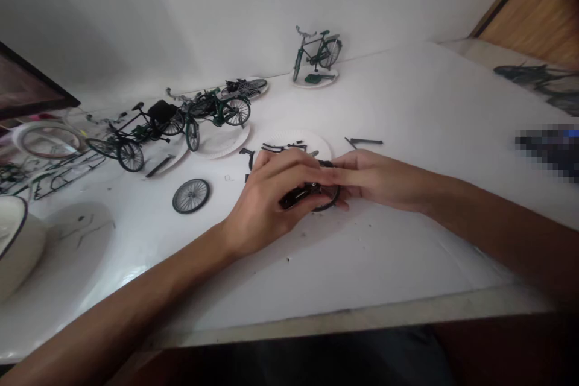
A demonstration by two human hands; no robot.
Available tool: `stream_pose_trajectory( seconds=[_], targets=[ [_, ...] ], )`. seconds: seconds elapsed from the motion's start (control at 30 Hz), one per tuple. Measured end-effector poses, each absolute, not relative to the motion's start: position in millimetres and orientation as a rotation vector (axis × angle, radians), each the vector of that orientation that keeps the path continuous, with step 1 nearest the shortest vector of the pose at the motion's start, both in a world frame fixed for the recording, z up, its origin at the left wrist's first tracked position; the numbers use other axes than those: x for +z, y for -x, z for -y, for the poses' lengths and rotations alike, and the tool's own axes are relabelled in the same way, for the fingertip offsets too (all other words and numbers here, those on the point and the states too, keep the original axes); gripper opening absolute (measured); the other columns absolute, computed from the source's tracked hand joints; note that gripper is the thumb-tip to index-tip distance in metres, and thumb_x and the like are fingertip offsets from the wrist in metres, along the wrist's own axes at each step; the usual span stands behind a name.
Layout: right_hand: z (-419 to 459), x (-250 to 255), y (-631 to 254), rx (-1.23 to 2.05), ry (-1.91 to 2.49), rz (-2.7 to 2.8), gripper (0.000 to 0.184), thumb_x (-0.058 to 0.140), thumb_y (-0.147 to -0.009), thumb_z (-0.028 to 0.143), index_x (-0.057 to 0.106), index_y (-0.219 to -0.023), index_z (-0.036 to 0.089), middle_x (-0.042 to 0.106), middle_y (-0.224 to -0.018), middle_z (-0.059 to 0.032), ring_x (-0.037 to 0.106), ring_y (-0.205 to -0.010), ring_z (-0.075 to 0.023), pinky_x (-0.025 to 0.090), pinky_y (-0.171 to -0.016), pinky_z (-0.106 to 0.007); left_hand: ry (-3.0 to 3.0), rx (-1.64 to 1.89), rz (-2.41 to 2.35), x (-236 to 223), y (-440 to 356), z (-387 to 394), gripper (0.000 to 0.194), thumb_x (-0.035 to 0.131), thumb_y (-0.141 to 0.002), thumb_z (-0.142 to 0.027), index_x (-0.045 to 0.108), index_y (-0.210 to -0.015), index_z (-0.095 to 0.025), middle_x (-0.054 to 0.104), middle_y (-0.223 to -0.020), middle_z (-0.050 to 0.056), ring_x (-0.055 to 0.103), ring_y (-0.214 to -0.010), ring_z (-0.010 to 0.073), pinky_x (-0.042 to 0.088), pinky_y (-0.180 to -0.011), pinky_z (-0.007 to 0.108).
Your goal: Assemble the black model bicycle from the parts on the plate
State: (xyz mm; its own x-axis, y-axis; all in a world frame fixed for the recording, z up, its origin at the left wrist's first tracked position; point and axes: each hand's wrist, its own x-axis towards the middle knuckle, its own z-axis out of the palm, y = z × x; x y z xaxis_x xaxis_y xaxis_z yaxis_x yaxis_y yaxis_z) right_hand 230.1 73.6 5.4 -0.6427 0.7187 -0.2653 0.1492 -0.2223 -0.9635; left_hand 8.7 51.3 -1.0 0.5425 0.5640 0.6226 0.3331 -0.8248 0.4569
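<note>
Both my hands are together over the white table. My left hand (274,190) curls around a dark model bicycle (298,194), partly built, and covers most of it. My right hand (375,178) pinches the small spoked wheel (335,196) at its right end, with the fingertips partly hidden behind it. Just behind my hands lies a white paper plate (319,140) with small dark parts on it. A loose black wheel (191,196) rests flat to the left of my left hand. Beyond my right hand lies a thin dark V-shaped part (364,142).
At the back stands a finished green model bicycle (316,51) on a plate. More model bicycles (136,132) and plates (221,142) crowd the left side. A white enamel basin (22,247) sits at the left edge. The table's front edge (344,319) runs close to me.
</note>
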Motion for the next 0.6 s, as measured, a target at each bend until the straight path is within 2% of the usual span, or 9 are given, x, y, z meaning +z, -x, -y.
stream_pose_trajectory(
  seconds=[0.1, 0.23, 0.33, 0.47, 0.6],
  targets=[
    [-74.3, 4.7, -230.2, 1.909, 1.051, 1.651, 0.036, 0.07, -0.089, 0.056, 0.077, -0.086, 0.02, 0.065, -0.081, -0.0028, 0.056, -0.07, -0.014, 0.045, -0.067, -0.031, -2.399, 1.205, -0.823, -2.2, -9.3, -53.0, 0.013, 0.076, -0.089, -0.016, 0.067, -0.098, -0.019, 0.075, -0.097, 0.002, 0.068, -0.091, 0.0168, 0.041, -0.086, 0.037],
    [-75.8, 2.1, -231.9, 1.935, 1.023, 1.645, 0.033, 0.069, -0.091, 0.052, 0.076, -0.086, 0.019, 0.063, -0.08, -0.0014, 0.056, -0.068, -0.0123, 0.044, -0.067, -0.03, -2.417, 1.095, -0.815, -0.1, -7.4, -53.0, 0.012, 0.067, -0.095, -0.01, 0.069, -0.097, -0.022, 0.076, -0.093, -0.002, 0.066, -0.086, 0.0142, 0.039, -0.087, 0.036],
    [-75.8, 1.6, -231.5, 1.959, 0.991, 1.603, 0.032, 0.069, -0.091, 0.05, 0.076, -0.085, 0.019, 0.063, -0.081, -0.002, 0.055, -0.071, -0.0131, 0.045, -0.068, -0.03, -2.451, 1.058, -0.778, -0.7, -8.1, -51.2, 0.016, 0.063, -0.096, -0.008, 0.068, -0.101, -0.022, 0.075, -0.097, -0.001, 0.064, -0.09, 0.0148, 0.036, -0.087, 0.037],
    [-75.4, 2.6, -229.6, 1.94, 0.988, 1.604, 0.032, 0.066, -0.094, 0.05, 0.077, -0.084, 0.022, 0.065, -0.082, -0.0033, 0.055, -0.074, -0.0156, 0.045, -0.068, -0.031, -2.5, 1.16, -0.774, -4.1, -10.4, -50.7, 0.016, 0.069, -0.094, -0.012, 0.065, -0.106, -0.021, 0.073, -0.106, 0.002, 0.066, -0.098, 0.0159, 0.035, -0.086, 0.037],
    [-75.8, 2.2, -229.4, 1.938, 0.986, 1.608, 0.03, 0.065, -0.094, 0.048, 0.079, -0.088, 0.023, 0.067, -0.087, -0.0043, 0.056, -0.075, -0.016, 0.046, -0.068, -0.031, -2.464, 1.146, -0.788, -2.0, -8.6, -51.4, 0.016, 0.063, -0.096, -0.005, 0.065, -0.099, -0.02, 0.074, -0.095, -0.002, 0.065, -0.089, 0.0122, 0.035, -0.086, 0.035]
  ],
)
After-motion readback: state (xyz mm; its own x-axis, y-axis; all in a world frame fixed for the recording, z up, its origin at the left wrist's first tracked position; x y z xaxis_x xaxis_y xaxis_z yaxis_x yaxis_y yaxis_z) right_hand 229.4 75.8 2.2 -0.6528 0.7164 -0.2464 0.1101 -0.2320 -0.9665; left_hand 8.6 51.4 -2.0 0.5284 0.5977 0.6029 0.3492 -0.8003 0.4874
